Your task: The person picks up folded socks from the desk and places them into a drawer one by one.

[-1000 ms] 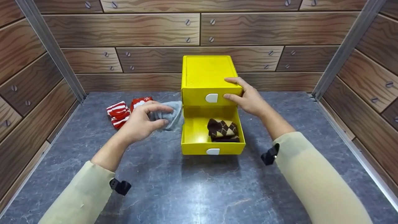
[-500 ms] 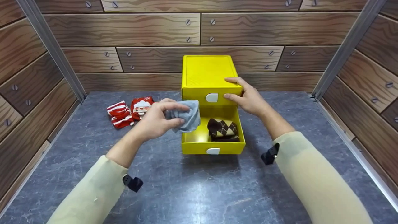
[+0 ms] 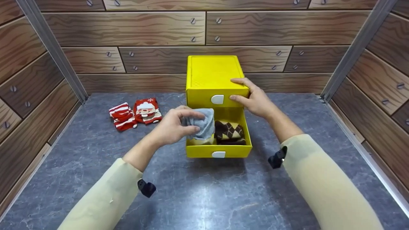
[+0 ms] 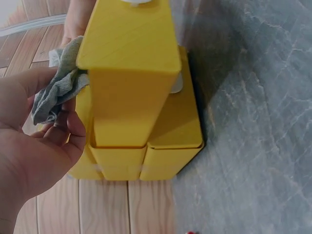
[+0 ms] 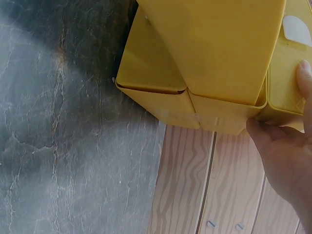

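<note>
My left hand (image 3: pixel 174 126) pinches a folded light blue-grey sock (image 3: pixel 206 124) between thumb and fingers, above the left part of a pulled-out drawer (image 3: pixel 199 152). In the left wrist view the crumpled sock (image 4: pixel 61 90) is beside the drawer's wall. A folded brown-and-tan argyle sock (image 3: pixel 230 132) lies in the drawer's right part. My right hand (image 3: pixel 255 100) grips the right front corner of the yellow drawer unit (image 3: pixel 214 72), thumb on the front and fingers over the top and side. The right wrist view shows that hand (image 5: pixel 285 156) against the unit's side.
Left of the unit, a red-and-white striped folded sock (image 3: pixel 123 116) and a red Santa-patterned one (image 3: pixel 147 110) lie on the grey marbled tabletop (image 3: pixel 153 198). A wood-print wall (image 3: pixel 159 30) stands behind. The pulled-out drawer juts forward over a lower closed one (image 4: pixel 178 122).
My left hand has lifted the blue-grey sock from the tabletop and carried it right, over the drawer. The Santa sock has come into full view. My right hand stays put.
</note>
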A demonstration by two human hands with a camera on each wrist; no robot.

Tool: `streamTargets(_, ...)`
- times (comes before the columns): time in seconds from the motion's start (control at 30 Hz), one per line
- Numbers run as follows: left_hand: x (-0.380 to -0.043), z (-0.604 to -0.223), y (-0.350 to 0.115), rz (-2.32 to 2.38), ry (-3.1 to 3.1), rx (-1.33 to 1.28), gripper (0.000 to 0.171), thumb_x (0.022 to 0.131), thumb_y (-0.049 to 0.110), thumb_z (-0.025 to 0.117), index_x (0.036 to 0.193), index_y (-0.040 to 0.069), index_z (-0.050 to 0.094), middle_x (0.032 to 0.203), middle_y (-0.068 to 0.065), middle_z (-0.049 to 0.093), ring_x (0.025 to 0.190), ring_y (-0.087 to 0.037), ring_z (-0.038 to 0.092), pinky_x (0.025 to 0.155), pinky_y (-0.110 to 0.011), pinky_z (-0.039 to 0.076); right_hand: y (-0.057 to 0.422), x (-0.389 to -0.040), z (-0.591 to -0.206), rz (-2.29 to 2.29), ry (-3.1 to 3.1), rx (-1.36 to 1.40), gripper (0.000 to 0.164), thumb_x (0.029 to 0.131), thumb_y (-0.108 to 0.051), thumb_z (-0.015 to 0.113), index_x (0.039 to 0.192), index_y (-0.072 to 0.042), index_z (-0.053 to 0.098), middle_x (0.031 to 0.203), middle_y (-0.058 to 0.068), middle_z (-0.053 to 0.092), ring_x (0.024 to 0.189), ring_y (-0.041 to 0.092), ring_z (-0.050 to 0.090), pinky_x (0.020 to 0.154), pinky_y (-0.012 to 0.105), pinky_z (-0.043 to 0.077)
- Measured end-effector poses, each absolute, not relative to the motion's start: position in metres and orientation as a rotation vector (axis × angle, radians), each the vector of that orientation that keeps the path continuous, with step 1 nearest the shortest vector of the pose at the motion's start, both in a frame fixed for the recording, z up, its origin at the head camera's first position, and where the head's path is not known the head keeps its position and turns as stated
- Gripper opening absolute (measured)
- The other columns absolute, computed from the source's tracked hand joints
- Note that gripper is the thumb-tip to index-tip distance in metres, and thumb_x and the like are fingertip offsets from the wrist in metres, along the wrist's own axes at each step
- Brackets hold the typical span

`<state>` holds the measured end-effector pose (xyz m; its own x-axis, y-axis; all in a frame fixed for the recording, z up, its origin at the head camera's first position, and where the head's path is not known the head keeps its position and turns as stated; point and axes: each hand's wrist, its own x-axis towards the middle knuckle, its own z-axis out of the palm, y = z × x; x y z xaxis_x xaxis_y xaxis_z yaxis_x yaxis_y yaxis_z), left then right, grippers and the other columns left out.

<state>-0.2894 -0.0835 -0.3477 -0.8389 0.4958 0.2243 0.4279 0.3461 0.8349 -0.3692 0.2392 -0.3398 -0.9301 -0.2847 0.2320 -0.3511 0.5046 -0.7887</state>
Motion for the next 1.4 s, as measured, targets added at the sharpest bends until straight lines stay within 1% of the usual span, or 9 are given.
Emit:
streamTargets(0.17, -0.288, -0.356, -0.08, 1.496, 2.537, 0.868, 0.031, 0.095, 0.008, 0.081, 0.125, 0.015, 0.08, 0.126, -0.007, 0.064, 0.113, -0.027, 0.057, 0.098, -0.04, 0.05, 0.238, -0.37, -0.34, 1.434, -2.665, 0.558, 0.06, 0.102, -0.031, 0.075, 0.157, -0.028, 0.05, 0.138, 0.016, 0.053, 0.111, 0.03, 0.055, 0.09, 0.041, 0.051)
streamTargets(0.5, -0.286, -0.362, -0.079, 1.387, 2.6, 0.912, 0.032, 0.096, 0.009, 0.08, 0.127, 0.015, 0.079, 0.124, -0.007, 0.061, 0.113, -0.026, 0.057, 0.098, -0.044, 0.05, 0.237, -0.37, -0.337, 1.405, -2.661, 0.569, 0.061, 0.101, -0.03, 0.076, 0.156, -0.028, 0.05, 0.139, 0.016, 0.054, 0.111, 0.03, 0.057, 0.089, 0.041, 0.052)
streamTargets(0.63, -0.287, -0.363, -0.08, 1.36, 2.614, 0.941, 0.032, 0.097, 0.007, 0.079, 0.128, 0.014, 0.079, 0.123, -0.007, 0.061, 0.112, -0.026, 0.057, 0.096, -0.044, 0.051, 0.237, -0.37, -0.338, 1.406, -2.662, 0.565, 0.061, 0.101, -0.031, 0.076, 0.157, -0.028, 0.05, 0.137, 0.017, 0.055, 0.11, 0.03, 0.057, 0.088, 0.041, 0.052)
streamTargets(0.77, -0.288, -0.365, -0.08, 1.333, 2.629, 0.968, 0.031, 0.097, 0.006, 0.078, 0.127, 0.013, 0.078, 0.122, -0.008, 0.06, 0.11, -0.025, 0.057, 0.092, -0.042, 0.051, 0.237, -0.37, -0.339, 1.413, -2.661, 0.562, 0.061, 0.101, -0.031, 0.075, 0.157, -0.027, 0.049, 0.137, 0.017, 0.055, 0.111, 0.03, 0.057, 0.09, 0.042, 0.052)
streamTargets(0.83, -0.289, -0.366, -0.08, 1.306, 2.654, 0.969, 0.031, 0.097, 0.007, 0.078, 0.127, 0.014, 0.079, 0.122, -0.007, 0.061, 0.11, -0.026, 0.054, 0.092, -0.043, 0.048, 0.237, -0.37, -0.339, 1.41, -2.66, 0.565, 0.062, 0.101, -0.031, 0.075, 0.157, -0.027, 0.05, 0.139, 0.016, 0.055, 0.112, 0.03, 0.057, 0.091, 0.042, 0.052)
streamTargets(0.97, -0.291, -0.367, -0.081, 1.242, 2.719, 0.962, 0.029, 0.097, 0.01, 0.079, 0.126, 0.016, 0.08, 0.121, -0.005, 0.062, 0.118, -0.027, 0.047, 0.095, -0.047, 0.044, 0.238, -0.37, -0.34, 1.414, -2.656, 0.565, 0.062, 0.102, -0.031, 0.075, 0.157, -0.027, 0.049, 0.139, 0.017, 0.055, 0.113, 0.03, 0.058, 0.092, 0.042, 0.052)
streamTargets(1.13, -0.294, -0.367, -0.081, 1.172, 2.775, 0.946, 0.028, 0.095, 0.014, 0.081, 0.124, 0.017, 0.081, 0.123, -0.006, 0.063, 0.129, -0.03, 0.04, 0.104, -0.051, 0.043, 0.239, -0.37, -0.34, 1.417, -2.652, 0.572, 0.062, 0.102, -0.031, 0.074, 0.158, -0.026, 0.048, 0.138, 0.019, 0.055, 0.112, 0.03, 0.058, 0.09, 0.041, 0.053)
streamTargets(1.27, -0.296, -0.367, -0.079, 1.107, 2.818, 0.943, 0.029, 0.094, 0.016, 0.083, 0.123, 0.018, 0.081, 0.125, -0.006, 0.065, 0.131, -0.03, 0.04, 0.107, -0.052, 0.04, 0.24, -0.371, -0.34, 1.414, -2.655, 0.571, 0.062, 0.102, -0.031, 0.074, 0.158, -0.026, 0.048, 0.141, 0.018, 0.054, 0.114, 0.03, 0.058, 0.091, 0.042, 0.053)
streamTargets(1.4, -0.299, -0.368, -0.078, 1.055, 2.854, 0.948, 0.029, 0.093, 0.017, 0.083, 0.122, 0.019, 0.082, 0.124, -0.006, 0.066, 0.129, -0.03, 0.042, 0.108, -0.053, 0.037, 0.24, -0.37, -0.34, 1.425, -2.665, 0.55, 0.062, 0.102, -0.033, 0.075, 0.158, -0.028, 0.048, 0.146, 0.015, 0.053, 0.118, 0.029, 0.058, 0.096, 0.044, 0.053)
